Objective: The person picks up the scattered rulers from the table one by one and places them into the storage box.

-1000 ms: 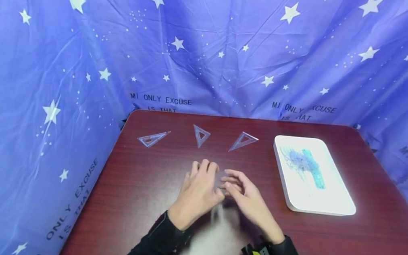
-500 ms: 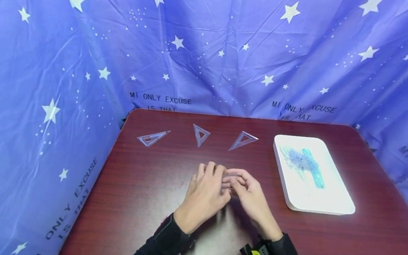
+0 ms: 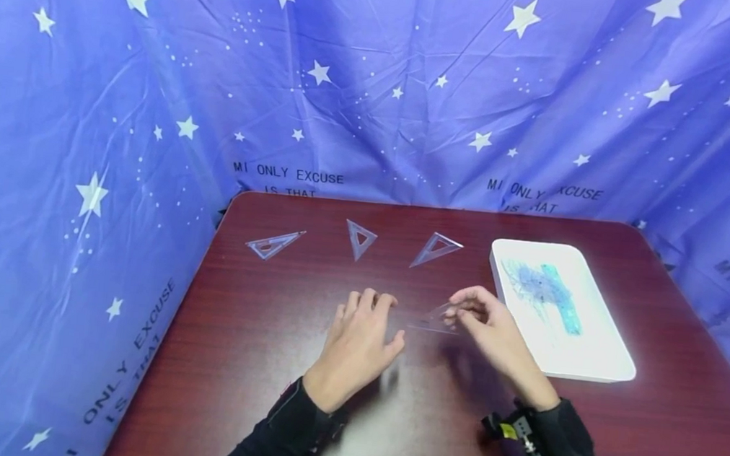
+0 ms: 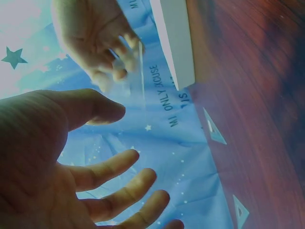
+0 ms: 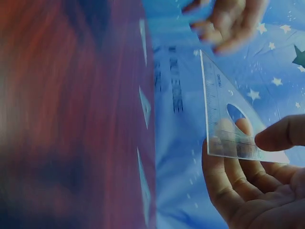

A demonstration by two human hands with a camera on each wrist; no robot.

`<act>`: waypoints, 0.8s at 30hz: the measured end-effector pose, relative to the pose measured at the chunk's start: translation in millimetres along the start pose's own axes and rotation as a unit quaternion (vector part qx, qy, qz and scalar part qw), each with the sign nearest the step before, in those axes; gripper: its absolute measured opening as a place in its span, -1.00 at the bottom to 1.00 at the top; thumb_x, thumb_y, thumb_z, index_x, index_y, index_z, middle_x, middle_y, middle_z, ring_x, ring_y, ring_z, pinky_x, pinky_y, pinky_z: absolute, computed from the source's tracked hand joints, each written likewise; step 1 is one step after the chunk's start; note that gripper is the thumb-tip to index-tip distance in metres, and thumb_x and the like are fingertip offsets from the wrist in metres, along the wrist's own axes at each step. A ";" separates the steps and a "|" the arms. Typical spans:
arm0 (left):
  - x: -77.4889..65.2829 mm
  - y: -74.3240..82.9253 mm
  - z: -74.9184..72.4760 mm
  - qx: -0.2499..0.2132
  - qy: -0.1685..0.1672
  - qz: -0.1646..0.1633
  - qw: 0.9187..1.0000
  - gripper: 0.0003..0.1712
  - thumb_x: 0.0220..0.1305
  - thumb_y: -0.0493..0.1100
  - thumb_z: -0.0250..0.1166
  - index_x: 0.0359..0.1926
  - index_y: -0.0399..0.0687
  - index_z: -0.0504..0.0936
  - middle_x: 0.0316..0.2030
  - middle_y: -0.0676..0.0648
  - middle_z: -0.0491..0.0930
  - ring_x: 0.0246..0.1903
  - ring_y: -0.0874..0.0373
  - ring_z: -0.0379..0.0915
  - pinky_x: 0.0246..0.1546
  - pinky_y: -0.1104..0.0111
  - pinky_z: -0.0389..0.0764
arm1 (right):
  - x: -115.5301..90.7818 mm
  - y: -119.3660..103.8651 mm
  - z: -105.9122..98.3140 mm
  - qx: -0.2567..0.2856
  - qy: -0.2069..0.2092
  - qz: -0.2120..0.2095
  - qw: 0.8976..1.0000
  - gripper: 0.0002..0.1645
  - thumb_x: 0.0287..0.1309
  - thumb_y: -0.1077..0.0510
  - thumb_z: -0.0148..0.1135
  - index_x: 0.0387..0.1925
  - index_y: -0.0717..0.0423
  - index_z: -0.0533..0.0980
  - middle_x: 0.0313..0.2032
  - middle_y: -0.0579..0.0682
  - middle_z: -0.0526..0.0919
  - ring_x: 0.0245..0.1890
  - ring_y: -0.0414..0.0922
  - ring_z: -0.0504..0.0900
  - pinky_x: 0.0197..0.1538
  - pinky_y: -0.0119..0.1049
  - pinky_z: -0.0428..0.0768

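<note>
My right hand [image 3: 495, 333] pinches a clear triangular set square [image 5: 217, 100] between thumb and fingers. In the right wrist view its ruled edge, printed marks and rounded cut-out show; the fingers behind are visible through the plastic. The set square is above the table, left of the white tray [image 3: 588, 360]. My left hand [image 3: 354, 346] is to its left, apart from it and holding nothing, with fingers spread and slightly bent in the left wrist view. Beyond the hands, three more clear set squares lie in a row: one at left [image 3: 287, 240], a middle one [image 3: 352, 237], one at right [image 3: 425, 256].
On the tray lie a blue-green strip [image 3: 565, 307] and a bluish see-through heap [image 3: 532, 282], its pieces hard to make out. The dark red tabletop [image 3: 254, 305] reaches back to a blue star-printed curtain [image 3: 362, 112].
Before, both hands were together around the set square. My right hand has moved right, towards the tray, carrying it. My left hand has let go and moved slightly left.
</note>
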State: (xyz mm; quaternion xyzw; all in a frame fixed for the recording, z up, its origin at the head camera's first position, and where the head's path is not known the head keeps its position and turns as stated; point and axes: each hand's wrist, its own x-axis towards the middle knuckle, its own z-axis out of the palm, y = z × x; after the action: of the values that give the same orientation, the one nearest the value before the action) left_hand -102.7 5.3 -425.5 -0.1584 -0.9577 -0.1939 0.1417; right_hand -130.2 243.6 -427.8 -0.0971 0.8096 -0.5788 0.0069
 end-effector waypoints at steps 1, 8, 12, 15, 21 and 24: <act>-0.5 -1.7 0.0 -0.002 -0.007 -0.004 1.000 -0.51 0.28 0.09 0.49 0.15 0.02 0.69 -0.03 -0.08 0.67 -0.02 -0.05 0.53 -0.01 0.10 0.58 | 1.5 -0.8 -7.0 -0.019 0.004 0.001 1.000 -0.79 0.44 0.44 0.10 0.04 0.40 0.53 -0.15 0.27 0.77 -0.25 -0.28 0.77 -0.12 -0.39 0.75; -3.9 -14.8 2.5 -0.028 -0.052 -0.036 0.998 -0.54 0.37 0.04 0.43 0.19 -0.05 0.67 0.01 -0.14 0.66 0.01 -0.10 0.53 0.05 0.03 0.56 | 22.0 -0.6 -64.6 -0.206 0.033 -0.034 0.977 -0.79 0.28 0.44 0.18 -0.11 0.25 0.63 -0.25 0.15 0.78 -0.37 -0.41 0.61 -0.29 -0.47 0.55; -5.9 -22.2 3.4 -0.032 -0.069 -0.054 0.996 -0.53 0.40 0.03 0.40 0.20 -0.10 0.67 0.01 -0.18 0.67 0.03 -0.15 0.55 0.07 -0.02 0.56 | 39.0 4.8 -97.9 -0.274 0.035 -0.036 0.960 -0.80 0.30 0.41 0.19 -0.10 0.25 0.64 -0.28 0.16 0.79 -0.39 -0.41 0.59 -0.34 -0.46 0.57; -7.0 -27.0 3.2 -0.032 -0.078 -0.064 0.994 -0.51 0.40 0.04 0.40 0.21 -0.13 0.66 0.04 -0.22 0.68 0.07 -0.19 0.57 0.10 -0.05 0.57 | 53.6 13.8 -121.9 -0.311 0.024 -0.023 0.950 -0.79 0.33 0.38 0.16 -0.08 0.27 0.64 -0.31 0.18 0.79 -0.41 -0.31 0.61 -0.42 -0.40 0.57; -9.3 -32.3 1.7 -0.030 -0.081 -0.078 0.993 -0.50 0.40 0.03 0.41 0.21 -0.16 0.66 0.07 -0.24 0.68 0.09 -0.22 0.57 0.13 -0.08 0.57 | 82.3 49.3 -167.0 -0.389 0.001 0.011 0.921 -0.75 0.21 0.32 0.18 -0.11 0.26 0.66 -0.28 0.23 0.75 -0.41 -0.07 0.59 -0.37 -0.25 0.51; -10.6 -33.1 1.5 -0.023 -0.083 -0.082 0.993 -0.51 0.40 0.04 0.41 0.20 -0.15 0.66 0.06 -0.23 0.68 0.09 -0.21 0.57 0.13 -0.07 0.57 | 89.8 70.6 -183.5 -0.411 -0.021 0.039 0.911 -0.72 0.19 0.30 0.14 -0.12 0.33 0.65 -0.22 0.34 0.74 -0.32 0.10 0.65 -0.27 -0.10 0.60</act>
State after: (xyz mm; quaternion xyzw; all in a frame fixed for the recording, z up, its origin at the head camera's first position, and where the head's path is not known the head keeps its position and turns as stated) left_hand -105.3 -25.7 -441.2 -0.0981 -0.9713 -0.2125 0.0413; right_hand -251.6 422.4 -424.5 -0.0716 0.9788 -0.1919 0.0059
